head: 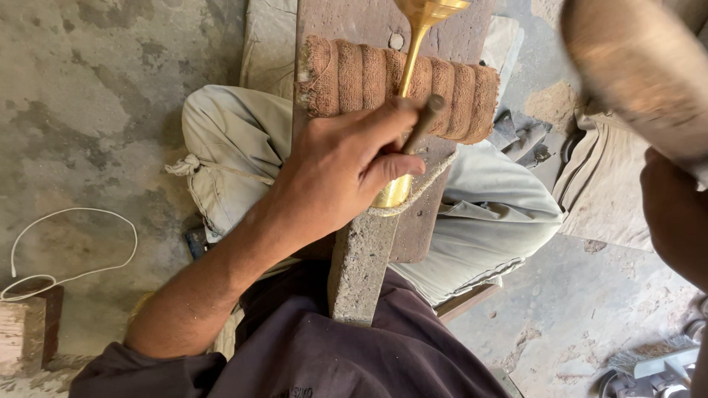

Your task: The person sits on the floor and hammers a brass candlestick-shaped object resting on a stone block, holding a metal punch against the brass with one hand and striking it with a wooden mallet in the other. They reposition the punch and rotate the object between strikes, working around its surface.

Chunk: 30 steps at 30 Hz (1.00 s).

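My left hand has its grip closed on a thin punch, pressing the brass stem onto the cloth roll. My right hand is clamped on a raised, blurred mallet. I think the punch must stay steady under the blow.

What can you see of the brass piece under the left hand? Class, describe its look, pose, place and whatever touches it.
The brass piece is shiny, golden yellow metal with a thin stem that flares wide at the far end and thickens near the person. It lies lengthwise across a roll of brown cloth on a wooden plank. The left hand presses it down while holding a dark punch against it. Its middle is hidden by the fingers.
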Motion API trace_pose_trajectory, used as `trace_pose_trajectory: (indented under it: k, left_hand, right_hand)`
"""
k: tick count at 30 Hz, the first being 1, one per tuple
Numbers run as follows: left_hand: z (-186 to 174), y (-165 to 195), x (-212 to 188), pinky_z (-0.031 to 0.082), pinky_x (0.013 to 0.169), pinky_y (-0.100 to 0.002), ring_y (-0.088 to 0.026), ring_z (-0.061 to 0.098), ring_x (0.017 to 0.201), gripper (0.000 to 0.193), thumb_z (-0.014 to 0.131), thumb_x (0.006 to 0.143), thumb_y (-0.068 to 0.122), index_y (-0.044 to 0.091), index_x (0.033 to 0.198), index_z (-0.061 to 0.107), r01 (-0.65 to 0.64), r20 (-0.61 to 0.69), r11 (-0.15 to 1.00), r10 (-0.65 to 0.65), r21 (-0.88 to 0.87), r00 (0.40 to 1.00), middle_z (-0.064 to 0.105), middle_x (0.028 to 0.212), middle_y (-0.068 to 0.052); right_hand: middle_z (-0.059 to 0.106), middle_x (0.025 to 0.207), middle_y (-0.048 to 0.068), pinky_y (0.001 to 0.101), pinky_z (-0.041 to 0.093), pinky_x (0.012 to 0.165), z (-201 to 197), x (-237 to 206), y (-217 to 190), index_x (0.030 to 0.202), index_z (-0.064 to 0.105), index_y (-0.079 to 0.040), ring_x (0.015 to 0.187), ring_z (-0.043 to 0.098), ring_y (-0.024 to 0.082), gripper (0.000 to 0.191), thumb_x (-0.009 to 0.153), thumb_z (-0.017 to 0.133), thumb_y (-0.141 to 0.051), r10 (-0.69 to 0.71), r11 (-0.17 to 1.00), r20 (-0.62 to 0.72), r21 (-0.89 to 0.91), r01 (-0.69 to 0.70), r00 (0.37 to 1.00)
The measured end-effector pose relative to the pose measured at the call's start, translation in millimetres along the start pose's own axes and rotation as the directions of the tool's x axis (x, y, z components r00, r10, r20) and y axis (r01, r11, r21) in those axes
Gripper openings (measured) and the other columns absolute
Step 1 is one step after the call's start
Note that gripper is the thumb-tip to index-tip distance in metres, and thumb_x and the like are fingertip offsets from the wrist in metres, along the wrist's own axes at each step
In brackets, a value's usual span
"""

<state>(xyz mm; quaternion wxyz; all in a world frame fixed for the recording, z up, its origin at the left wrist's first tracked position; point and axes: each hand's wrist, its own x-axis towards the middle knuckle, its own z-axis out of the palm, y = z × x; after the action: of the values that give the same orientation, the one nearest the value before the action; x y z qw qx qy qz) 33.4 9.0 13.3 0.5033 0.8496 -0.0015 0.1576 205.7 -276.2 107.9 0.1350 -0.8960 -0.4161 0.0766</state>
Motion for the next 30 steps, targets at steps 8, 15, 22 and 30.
trace_pose_trajectory:
  k: [8, 15, 22, 30]
  left_hand:
    - [-5, 2, 10, 0.055, 0.05, -0.025, -0.011, 0.069, 0.065, 0.033, 0.074, 0.095, 0.023, 0.008, 0.121, 0.059, -0.026, 0.162, 0.999, 0.019, 0.038, 0.987, 0.071, 0.085, -0.003]
    - [-1, 1, 12, 0.058, 0.051, -0.022, -0.012, 0.071, 0.072, 0.029, 0.071, 0.098, 0.016, 0.009, 0.124, 0.058, -0.068, 0.215, 0.997, 0.057, 0.045, 0.975, 0.072, 0.09, -0.004]
    - [4, 4, -4, 0.054, 0.048, -0.023, -0.012, 0.065, 0.064, 0.035, 0.074, 0.096, 0.021, 0.007, 0.127, 0.062, -0.019, 0.039, 0.995, 0.015, 0.096, 0.999, 0.071, 0.09, -0.006]
    - [5, 17, -30, 0.057, 0.063, -0.028, -0.012, 0.069, 0.076, 0.024, 0.075, 0.102, 0.023, 0.004, 0.11, 0.062, 0.138, -0.185, 0.99, -0.143, -0.038, 0.972, 0.07, 0.091, -0.004]
  right_hand:
    - [0.064, 0.113, 0.03, 0.0442, 0.057, 0.083, 8, -10, 24, 0.131, 0.054, 0.014, 0.098, 0.067, 0.039, 0.039, 0.093, 0.062, 0.01, 0.188, 0.98, 0.064, 0.048, -0.191, 0.98]
    - [0.064, 0.111, 0.031, 0.0426, 0.061, 0.081, 13, 8, 5, 0.13, 0.051, 0.012, 0.098, 0.07, 0.039, 0.04, 0.091, 0.06, 0.015, -0.138, 0.989, 0.003, -0.047, 0.138, 0.99]
    - [0.069, 0.098, 0.028, 0.038, 0.063, 0.067, -2, 39, -41, 0.122, 0.06, 0.015, 0.082, 0.073, 0.033, 0.045, 0.077, 0.065, 0.016, -0.253, 0.901, 0.056, -0.35, 0.256, 0.966]
    - [0.065, 0.102, 0.028, 0.0411, 0.058, 0.073, -28, 75, -94, 0.13, 0.056, 0.014, 0.087, 0.069, 0.034, 0.049, 0.082, 0.06, 0.021, -0.291, 0.952, 0.092, -0.074, 0.298, 0.952]
